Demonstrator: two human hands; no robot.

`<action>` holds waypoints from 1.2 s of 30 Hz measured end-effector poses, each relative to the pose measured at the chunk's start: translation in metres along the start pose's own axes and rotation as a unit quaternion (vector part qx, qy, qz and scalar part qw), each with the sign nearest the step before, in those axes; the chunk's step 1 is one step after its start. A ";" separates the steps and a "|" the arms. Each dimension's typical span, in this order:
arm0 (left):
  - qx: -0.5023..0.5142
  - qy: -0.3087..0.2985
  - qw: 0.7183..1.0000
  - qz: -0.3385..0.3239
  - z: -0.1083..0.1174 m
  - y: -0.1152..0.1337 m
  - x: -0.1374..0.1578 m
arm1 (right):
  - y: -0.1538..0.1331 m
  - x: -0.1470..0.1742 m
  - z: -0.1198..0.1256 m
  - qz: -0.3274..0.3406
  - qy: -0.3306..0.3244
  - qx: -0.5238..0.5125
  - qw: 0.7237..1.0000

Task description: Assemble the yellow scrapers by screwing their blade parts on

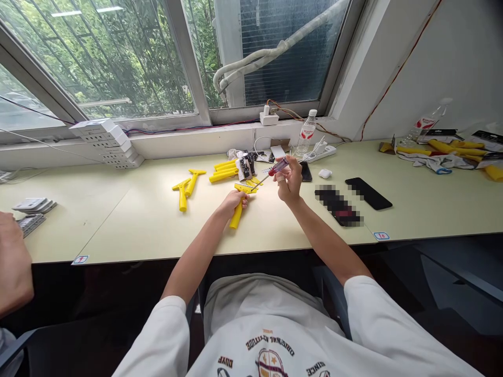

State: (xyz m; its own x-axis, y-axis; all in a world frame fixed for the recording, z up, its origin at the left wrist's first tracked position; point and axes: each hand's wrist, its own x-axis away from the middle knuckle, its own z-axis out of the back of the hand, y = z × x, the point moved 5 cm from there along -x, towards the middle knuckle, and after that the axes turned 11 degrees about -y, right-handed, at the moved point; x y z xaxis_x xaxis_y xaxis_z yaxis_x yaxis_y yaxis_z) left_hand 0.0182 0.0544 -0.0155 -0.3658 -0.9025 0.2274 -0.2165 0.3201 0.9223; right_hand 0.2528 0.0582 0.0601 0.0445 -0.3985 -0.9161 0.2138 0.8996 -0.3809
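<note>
My left hand (233,203) is closed round the neck of a yellow scraper (236,216), whose handle points down toward the table's front edge. In my right hand (290,180) is a screwdriver (279,166) with a clear and red handle. Its shaft slants down left, and the tip is at the scraper's head; whether it touches a screw is too small to tell. Left of my hands lie two more yellow scrapers (182,196). Behind them, several yellow handles (225,170) lie beside black-and-white packaging (247,166).
Two dark phones (368,193) lie to the right, one pixelated. A white earbud case (325,173), water bottle (307,131) and power strip (320,152) stand farther back. White socket boxes (108,144) lean at the window. Another person's arm (13,267) is at far left.
</note>
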 end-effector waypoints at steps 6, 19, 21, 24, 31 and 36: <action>-0.004 -0.003 1.000 0.002 0.000 0.000 0.000 | 0.001 -0.001 0.000 0.007 0.003 0.023 1.000; -0.002 -0.008 1.000 0.003 0.001 -0.001 0.000 | -0.001 0.000 -0.001 0.003 -0.021 -0.019 1.000; -0.004 -0.008 1.000 0.003 0.001 0.000 0.000 | 0.002 0.001 -0.002 -0.001 -0.021 -0.013 1.000; -0.004 -0.008 1.000 0.004 0.000 0.000 0.000 | 0.008 0.003 -0.004 -0.016 -0.007 -0.008 1.000; 0.005 0.005 1.000 0.008 -0.002 0.002 0.003 | -0.002 -0.001 -0.003 -0.017 0.030 0.002 0.999; 0.007 0.007 1.000 0.010 -0.006 0.005 0.006 | -0.012 -0.007 -0.002 -0.034 0.027 0.021 0.999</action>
State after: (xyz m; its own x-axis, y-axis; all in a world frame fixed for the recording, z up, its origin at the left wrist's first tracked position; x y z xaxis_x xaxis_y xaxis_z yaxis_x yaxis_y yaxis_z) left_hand 0.0207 0.0490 -0.0078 -0.3567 -0.8999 0.2509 -0.2213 0.3423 0.9132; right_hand 0.2481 0.0506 0.0711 -0.0234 -0.4476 -0.8939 0.2553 0.8618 -0.4382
